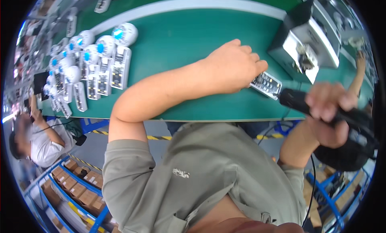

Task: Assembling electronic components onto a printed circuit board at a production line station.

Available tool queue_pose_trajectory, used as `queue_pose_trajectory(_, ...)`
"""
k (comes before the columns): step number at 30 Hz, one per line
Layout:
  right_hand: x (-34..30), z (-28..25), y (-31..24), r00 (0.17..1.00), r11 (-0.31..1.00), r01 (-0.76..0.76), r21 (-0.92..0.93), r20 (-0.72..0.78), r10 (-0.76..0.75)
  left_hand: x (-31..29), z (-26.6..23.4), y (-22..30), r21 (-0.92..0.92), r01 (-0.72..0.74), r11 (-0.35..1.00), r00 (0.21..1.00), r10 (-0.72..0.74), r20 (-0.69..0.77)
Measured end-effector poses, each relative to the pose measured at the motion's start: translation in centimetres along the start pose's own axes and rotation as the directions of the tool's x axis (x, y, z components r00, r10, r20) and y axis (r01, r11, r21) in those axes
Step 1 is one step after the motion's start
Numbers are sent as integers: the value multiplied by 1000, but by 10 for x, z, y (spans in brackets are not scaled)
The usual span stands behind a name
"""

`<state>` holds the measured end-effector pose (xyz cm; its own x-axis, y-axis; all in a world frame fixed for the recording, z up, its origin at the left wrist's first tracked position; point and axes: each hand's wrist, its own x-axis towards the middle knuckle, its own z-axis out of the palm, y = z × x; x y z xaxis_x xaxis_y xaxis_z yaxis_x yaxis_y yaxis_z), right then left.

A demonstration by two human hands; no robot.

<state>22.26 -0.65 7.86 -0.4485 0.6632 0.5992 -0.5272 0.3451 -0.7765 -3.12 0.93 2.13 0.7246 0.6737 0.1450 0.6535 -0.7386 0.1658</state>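
Observation:
My left hand (pixel 235 66) is closed over one end of a white-cased unit with an exposed circuit board (pixel 266 84), low over the green table. The hand hides the rest of that unit. In my right hand (pixel 327 110), slightly blurred, is a black power screwdriver (pixel 296 101), its fingers wrapped around the body. The driver lies nearly level, and its front end points at the near right end of the board. Whether the bit touches a screw is too small to tell.
Several similar white units with round heads and open boards (pixel 120 68) stand in rows at the left of the green table (pixel 181 36). A dark box-shaped machine with a white front (pixel 295 52) stands at the right. Other people work on both sides; blue racks hold cartons (pixel 86 197) behind me.

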Motion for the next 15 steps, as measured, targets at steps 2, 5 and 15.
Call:
queue_pose_trajectory(2, -3, -7, -17, 995, 999, 51, 15, -91, -50, -5, -14, -8, 60, 23, 998, 998, -27, 57)
queue_pose_trajectory(5, -27, -28, -9, 983, 994, 42, -99, -175, -59, -25, -57, -76, 73, 233, 970, 969, -238, 72)
queue_pose_trajectory(15, -48, -40, 18, 918, 968, -61, -245, -394, -42, -16, -40, -257, 203, 564, 800, 812, -492, -315)
